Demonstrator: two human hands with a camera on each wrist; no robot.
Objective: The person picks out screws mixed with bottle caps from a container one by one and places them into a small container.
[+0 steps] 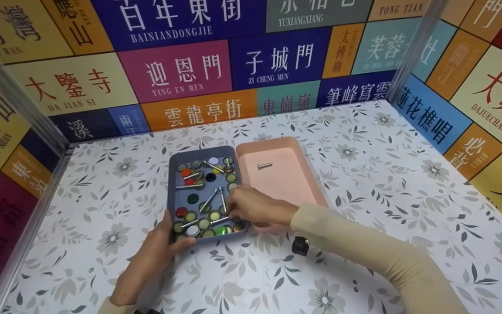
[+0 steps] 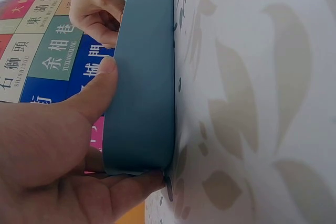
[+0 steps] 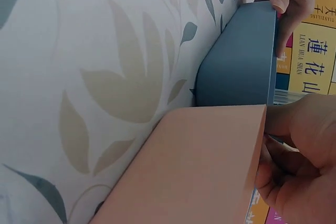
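Blue tray [image 1: 209, 188] containing bottle caps [image 1: 215, 215] and metal bolts [image 1: 189, 187], near-left corner gripped by the left hand [image 1: 157, 242], right hand [image 1: 251, 205] at its right side, fingers bent, any pinched bolt indiscernible, pink tray [image 1: 273, 185] alongside, holding one lone bolt [image 1: 265, 165].

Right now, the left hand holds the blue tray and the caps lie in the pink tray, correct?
Not quite: the head view shows the caps in the blue tray, not the pink tray. The left hand does hold the blue tray.
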